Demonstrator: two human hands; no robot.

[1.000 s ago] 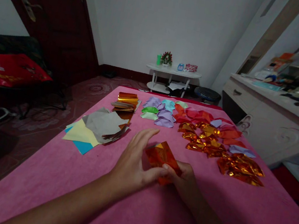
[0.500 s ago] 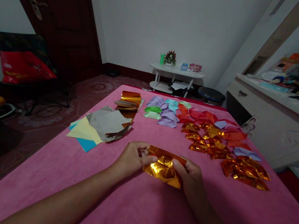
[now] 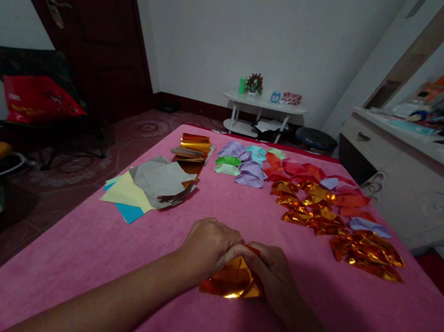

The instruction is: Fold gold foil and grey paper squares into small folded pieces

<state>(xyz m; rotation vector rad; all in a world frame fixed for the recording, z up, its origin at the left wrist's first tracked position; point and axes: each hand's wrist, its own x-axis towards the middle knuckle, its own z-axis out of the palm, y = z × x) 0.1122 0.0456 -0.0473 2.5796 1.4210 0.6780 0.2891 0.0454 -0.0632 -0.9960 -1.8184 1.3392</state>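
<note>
A sheet of shiny gold foil paper point(image 3: 233, 279), partly folded, is between my hands just above the pink cloth point(image 3: 161, 315). My left hand point(image 3: 210, 247) is closed over its upper left part, knuckles up. My right hand point(image 3: 277, 276) grips the right side, its thumb reaching across the top edge to the left fingers. The upper edge of the foil is mostly hidden by the hands. Ahead and to the right lie several folded gold foil pieces point(image 3: 313, 208), with another gold cluster point(image 3: 368, 252) nearer the table's right edge.
Left of centre lie a stack of grey-backed sheets point(image 3: 155, 180), a yellow sheet point(image 3: 127, 192) and a gold foil bundle point(image 3: 195, 144). Folded purple point(image 3: 250, 172), green point(image 3: 228, 161) and red paper pieces point(image 3: 302, 171) sit at the far side. A white cabinet point(image 3: 425, 184) flanks the table.
The foil has come down and nearer to me. My hands have moved together, the left turning over the foil's top edge, where before they held its two sides apart.
</note>
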